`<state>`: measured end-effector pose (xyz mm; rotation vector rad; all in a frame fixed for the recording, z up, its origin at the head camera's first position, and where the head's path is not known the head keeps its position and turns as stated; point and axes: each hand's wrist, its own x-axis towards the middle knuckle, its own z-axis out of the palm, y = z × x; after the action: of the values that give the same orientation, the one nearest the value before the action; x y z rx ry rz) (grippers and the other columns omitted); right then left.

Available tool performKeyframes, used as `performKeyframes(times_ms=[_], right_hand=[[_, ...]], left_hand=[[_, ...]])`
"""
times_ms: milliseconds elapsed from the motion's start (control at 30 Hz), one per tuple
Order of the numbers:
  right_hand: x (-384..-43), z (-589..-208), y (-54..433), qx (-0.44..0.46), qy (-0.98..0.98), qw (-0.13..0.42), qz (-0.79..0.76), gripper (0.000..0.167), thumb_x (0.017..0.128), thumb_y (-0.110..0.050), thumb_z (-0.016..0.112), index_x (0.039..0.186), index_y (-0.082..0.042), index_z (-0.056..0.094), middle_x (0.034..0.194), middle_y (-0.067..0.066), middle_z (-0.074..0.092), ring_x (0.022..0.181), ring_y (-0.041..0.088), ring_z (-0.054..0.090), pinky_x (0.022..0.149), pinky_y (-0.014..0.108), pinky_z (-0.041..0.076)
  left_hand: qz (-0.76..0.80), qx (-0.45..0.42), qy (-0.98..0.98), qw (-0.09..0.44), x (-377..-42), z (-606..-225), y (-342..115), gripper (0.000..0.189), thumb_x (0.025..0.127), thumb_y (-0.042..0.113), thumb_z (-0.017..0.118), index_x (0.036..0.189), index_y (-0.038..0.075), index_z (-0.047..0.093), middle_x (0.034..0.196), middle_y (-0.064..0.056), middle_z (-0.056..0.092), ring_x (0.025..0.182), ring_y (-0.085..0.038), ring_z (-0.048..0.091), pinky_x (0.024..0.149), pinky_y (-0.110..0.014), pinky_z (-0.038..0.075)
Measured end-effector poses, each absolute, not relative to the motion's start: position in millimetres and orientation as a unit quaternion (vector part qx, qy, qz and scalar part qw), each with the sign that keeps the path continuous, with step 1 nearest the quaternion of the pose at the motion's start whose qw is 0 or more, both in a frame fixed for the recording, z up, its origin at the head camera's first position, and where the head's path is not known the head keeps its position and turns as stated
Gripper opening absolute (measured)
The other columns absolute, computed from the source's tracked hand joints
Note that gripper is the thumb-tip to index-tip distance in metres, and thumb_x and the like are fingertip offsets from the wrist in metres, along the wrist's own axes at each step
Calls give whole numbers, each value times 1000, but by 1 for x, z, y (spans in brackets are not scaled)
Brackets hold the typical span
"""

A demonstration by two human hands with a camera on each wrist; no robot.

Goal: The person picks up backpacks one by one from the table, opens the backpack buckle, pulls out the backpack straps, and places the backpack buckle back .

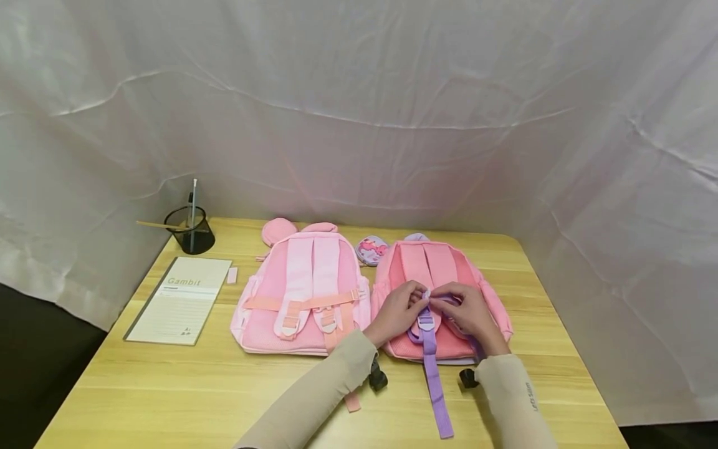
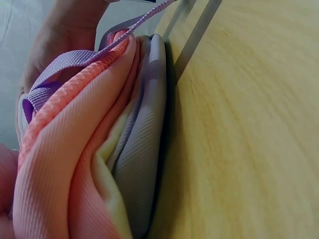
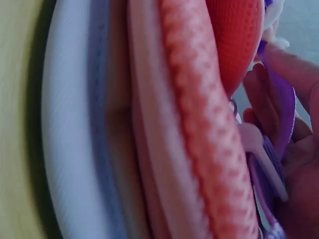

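A coral-pink backpack (image 1: 461,262) lies back side up, its shoulder straps facing me. Over its middle, the fingertips of my left hand (image 1: 399,310) and right hand (image 1: 468,305) meet at a small white buckle (image 1: 427,294) on purple webbing. Both hands pinch there, and fingers partly hide the buckle. In the right wrist view, purple webbing (image 3: 283,107) runs through my right hand (image 3: 299,149). Below the fingertips, a white strap adjuster (image 1: 426,322) sits on the purple strap (image 1: 435,380), whose loose end trails down onto the table.
A light pink backpack (image 1: 269,324) with peach straps lies to the left. Round pouches, pink (image 1: 278,231) and lilac (image 1: 372,251), sit behind. Farther left are a notebook (image 1: 185,305), an eraser-like block (image 1: 232,275) and a black mesh pen cup (image 1: 196,240). Grey curtains (image 1: 359,156) surround the table (image 1: 168,393).
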<state>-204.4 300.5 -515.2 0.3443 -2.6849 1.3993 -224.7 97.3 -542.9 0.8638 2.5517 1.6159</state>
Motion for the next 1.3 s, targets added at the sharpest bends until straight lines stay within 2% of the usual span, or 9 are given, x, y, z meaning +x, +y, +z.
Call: performKeyframes(times_ms=[67,300,433,667,800,1000,1300], right_hand=[[-204,-517,303,105,-880,42,461,22,92,-12,79,112,-3,77,113,15,75,102,15,68,88,21,53],[-203,-519,313,91,-888,37,449,20,90,-25,82,107,-13,80,108,5,78,96,4,66,86,17,50],[-206,-519,312,100,-888,33,448,22,90,-26,82,108,-12,80,109,6,78,95,5,66,84,17,50],[-202,-518,317,96,-891,24,442,28,91,-31,81,113,-13,78,114,6,77,107,12,69,93,17,50],[-201,-519,319,92,-899,26,427,25,93,-30,80,111,-14,79,112,5,77,106,10,68,93,19,50],[-204,-521,314,108,-886,24,450,25,91,-27,82,109,-11,79,108,6,78,96,3,67,86,16,51],[-201,-521,321,100,-890,2,444,33,91,-28,81,119,-10,76,116,7,76,101,4,67,89,16,50]], left_hand=[[518,272,811,0,-224,-543,97,21,104,20,63,121,7,63,109,-6,71,93,-8,67,86,-19,54],[526,267,808,4,-224,-543,97,21,104,20,64,121,8,64,108,-6,70,92,-8,66,86,-19,54],[530,270,804,9,-224,-544,97,22,103,21,66,120,8,64,107,-6,70,90,-6,65,83,-18,54],[536,264,802,15,-224,-543,98,20,102,21,66,118,8,64,108,-7,70,90,-6,66,84,-19,54],[541,259,800,17,-223,-542,97,20,102,21,67,118,8,64,107,-7,70,90,-6,66,83,-19,55],[527,271,806,5,-223,-542,96,21,101,23,68,117,10,65,104,-5,70,86,-3,64,80,-18,54],[519,263,813,3,-225,-545,96,23,102,27,67,119,11,65,99,-2,68,84,0,61,78,-17,52]])
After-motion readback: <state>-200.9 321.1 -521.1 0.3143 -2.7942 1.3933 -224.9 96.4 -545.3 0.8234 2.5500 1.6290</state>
